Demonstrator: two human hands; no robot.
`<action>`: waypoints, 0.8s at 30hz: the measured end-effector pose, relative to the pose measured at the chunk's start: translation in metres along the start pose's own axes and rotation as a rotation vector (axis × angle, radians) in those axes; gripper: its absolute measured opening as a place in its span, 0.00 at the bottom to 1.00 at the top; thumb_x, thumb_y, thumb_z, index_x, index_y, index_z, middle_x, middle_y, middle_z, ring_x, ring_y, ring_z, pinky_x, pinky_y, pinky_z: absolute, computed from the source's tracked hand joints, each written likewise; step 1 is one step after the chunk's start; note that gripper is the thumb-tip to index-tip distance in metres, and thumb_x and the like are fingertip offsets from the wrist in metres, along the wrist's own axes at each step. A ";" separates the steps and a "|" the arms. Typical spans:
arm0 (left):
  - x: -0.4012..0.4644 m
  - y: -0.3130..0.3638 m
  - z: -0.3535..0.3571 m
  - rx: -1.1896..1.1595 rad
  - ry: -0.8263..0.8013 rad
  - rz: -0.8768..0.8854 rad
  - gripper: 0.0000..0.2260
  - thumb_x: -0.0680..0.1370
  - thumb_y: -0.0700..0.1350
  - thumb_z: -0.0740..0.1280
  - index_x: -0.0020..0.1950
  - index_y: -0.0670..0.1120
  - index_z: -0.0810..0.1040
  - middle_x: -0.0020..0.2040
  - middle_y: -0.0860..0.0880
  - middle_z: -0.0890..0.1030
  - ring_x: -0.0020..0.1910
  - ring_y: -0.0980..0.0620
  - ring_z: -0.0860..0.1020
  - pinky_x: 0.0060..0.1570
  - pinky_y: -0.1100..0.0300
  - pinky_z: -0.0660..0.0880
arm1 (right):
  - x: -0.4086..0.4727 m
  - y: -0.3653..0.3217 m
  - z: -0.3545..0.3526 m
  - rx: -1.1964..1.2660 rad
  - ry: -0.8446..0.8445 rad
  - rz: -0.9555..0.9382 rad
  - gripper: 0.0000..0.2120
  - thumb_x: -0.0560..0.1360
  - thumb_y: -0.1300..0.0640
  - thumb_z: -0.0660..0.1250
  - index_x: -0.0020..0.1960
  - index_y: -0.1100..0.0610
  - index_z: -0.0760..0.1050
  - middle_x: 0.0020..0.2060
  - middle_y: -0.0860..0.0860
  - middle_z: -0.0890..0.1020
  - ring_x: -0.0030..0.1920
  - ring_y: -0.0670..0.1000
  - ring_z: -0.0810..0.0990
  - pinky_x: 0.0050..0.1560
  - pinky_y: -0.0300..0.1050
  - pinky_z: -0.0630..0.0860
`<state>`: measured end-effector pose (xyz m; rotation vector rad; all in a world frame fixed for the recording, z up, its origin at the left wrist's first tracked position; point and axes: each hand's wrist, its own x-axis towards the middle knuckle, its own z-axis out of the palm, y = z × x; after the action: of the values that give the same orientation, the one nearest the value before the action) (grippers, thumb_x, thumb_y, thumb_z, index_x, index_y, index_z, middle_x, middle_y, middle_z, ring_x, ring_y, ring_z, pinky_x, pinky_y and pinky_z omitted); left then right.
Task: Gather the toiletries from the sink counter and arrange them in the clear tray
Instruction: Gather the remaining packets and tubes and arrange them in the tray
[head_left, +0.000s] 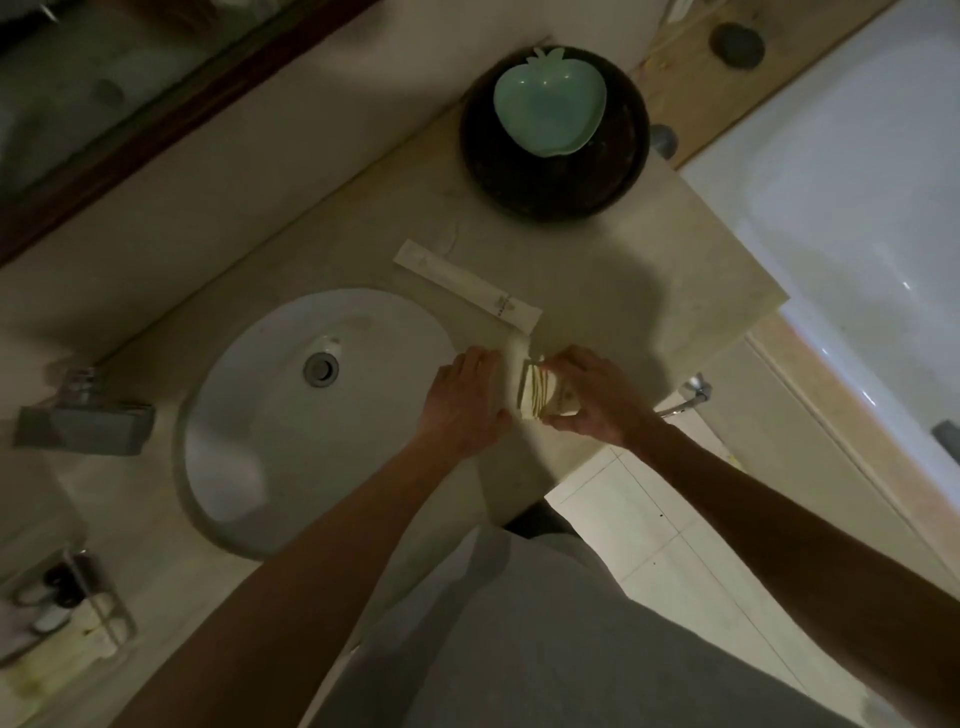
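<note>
- Nearest the counter's front edge, both hands meet over a small cream packet stack (543, 397) with greenish stripes. The left hand (462, 402) lies curled against its near side, while the right hand (592, 397) pinches the far end between thumb and fingers.
- Whether the left hand truly clasps the stack or only steadies it, I cannot tell.
- To do this well, I'd square the loose packets together before lifting, so none fan out or slide into the sink (311, 410) just beside them.
- A little farther on the counter (649, 270) lies a long white sachet (467, 286), still to be gathered; it carries small dark print, too blurred to read.
- Beyond sits a mint apple-shaped dish (549, 101) on a dark round bowl (555, 171).
- The stripes show no legible lettering, and no clear tray is certainly visible.
</note>
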<state>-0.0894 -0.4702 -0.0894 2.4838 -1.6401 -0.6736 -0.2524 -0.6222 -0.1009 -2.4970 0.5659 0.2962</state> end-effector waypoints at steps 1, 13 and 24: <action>0.002 0.003 0.001 0.000 -0.007 0.015 0.30 0.68 0.53 0.68 0.67 0.46 0.65 0.62 0.46 0.71 0.59 0.46 0.72 0.55 0.51 0.70 | -0.003 -0.001 -0.001 0.013 0.013 0.032 0.36 0.63 0.44 0.77 0.68 0.52 0.72 0.59 0.53 0.76 0.58 0.55 0.74 0.55 0.53 0.74; 0.034 0.059 0.031 0.352 -0.230 0.361 0.40 0.58 0.58 0.79 0.66 0.43 0.73 0.55 0.45 0.78 0.52 0.45 0.77 0.54 0.52 0.73 | -0.024 -0.004 -0.011 0.219 0.468 0.289 0.15 0.75 0.58 0.67 0.62 0.56 0.76 0.58 0.51 0.77 0.60 0.52 0.73 0.58 0.51 0.74; -0.076 -0.048 0.024 0.108 -0.172 0.024 0.32 0.73 0.53 0.68 0.73 0.42 0.61 0.66 0.42 0.70 0.60 0.43 0.72 0.56 0.49 0.68 | 0.021 -0.151 0.039 0.055 0.305 0.060 0.16 0.74 0.59 0.68 0.61 0.58 0.76 0.57 0.55 0.78 0.57 0.58 0.76 0.55 0.55 0.74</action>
<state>-0.0832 -0.3784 -0.1018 2.5381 -1.8068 -0.8386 -0.1688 -0.4929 -0.0682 -2.4904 0.7599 -0.0805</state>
